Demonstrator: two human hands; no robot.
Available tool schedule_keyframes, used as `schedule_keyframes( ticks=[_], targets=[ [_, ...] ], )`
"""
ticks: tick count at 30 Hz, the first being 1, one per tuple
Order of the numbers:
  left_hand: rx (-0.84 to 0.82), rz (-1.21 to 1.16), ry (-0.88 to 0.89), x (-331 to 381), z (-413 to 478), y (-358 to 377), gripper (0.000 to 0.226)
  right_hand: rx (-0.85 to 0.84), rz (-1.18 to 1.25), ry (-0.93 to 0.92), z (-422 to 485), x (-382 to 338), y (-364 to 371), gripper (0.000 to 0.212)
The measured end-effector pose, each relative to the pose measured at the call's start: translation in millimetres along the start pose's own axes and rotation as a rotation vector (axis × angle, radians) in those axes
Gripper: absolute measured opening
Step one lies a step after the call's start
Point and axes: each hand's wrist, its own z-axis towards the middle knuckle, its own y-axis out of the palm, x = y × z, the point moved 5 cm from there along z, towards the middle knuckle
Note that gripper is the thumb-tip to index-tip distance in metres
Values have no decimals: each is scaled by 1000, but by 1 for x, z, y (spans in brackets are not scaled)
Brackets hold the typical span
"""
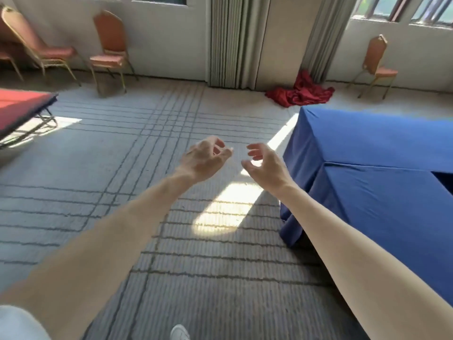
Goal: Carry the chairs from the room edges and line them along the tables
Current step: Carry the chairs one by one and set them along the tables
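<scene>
We see three chairs, each with an orange padded seat, a tall orange back and thin gold metal legs. All three stand by the white wall, and none is beside the long blue table (367,153), which has a blue cloth hanging to the floor. The right chair (377,65) is past the blue table's far end, under a window. The middle chair (110,52) and the far-left chair (36,49) are well to the left of the blue table.

Our left hand (203,160) and right hand (266,165) reach out in the air just left of the blue table. Their fingers are loosely bent and hold nothing.

The floor is a grey carpet (103,192) with dark crossing lines. A bright patch of sun lies on it beside the blue table. A crumpled red cloth (301,93) lies past the blue table's far end, at the foot of a pale curtain (323,45). A red-topped table (22,106) sits far to the left.
</scene>
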Motion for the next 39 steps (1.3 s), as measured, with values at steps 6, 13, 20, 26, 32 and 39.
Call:
schedule_keyframes(
  ticks=[6, 13, 20, 26, 32, 39],
  targets=[
    [213, 194, -103, -115, 82, -173, 52, -16, 85, -154, 164, -133, 81, 43],
    [339, 182, -232, -236, 184, -299, 49, -68, 100, -288, 332, -227, 172, 41],
    [434, 181, -302, -345, 322, -390, 44, -119, 144, -386, 525, -290, 261, 37],
    [581, 142, -357, -422, 430, -487, 39, -178, 210, -437, 693, -373, 334, 33],
    [643, 107, -473, -534, 500, -562, 43, -284, 224, -519, 808, -446, 441, 34],
    [685, 42, -501, -699, 599, -638, 46, -345, 191, -540, 956, -511, 584, 34]
  ],
)
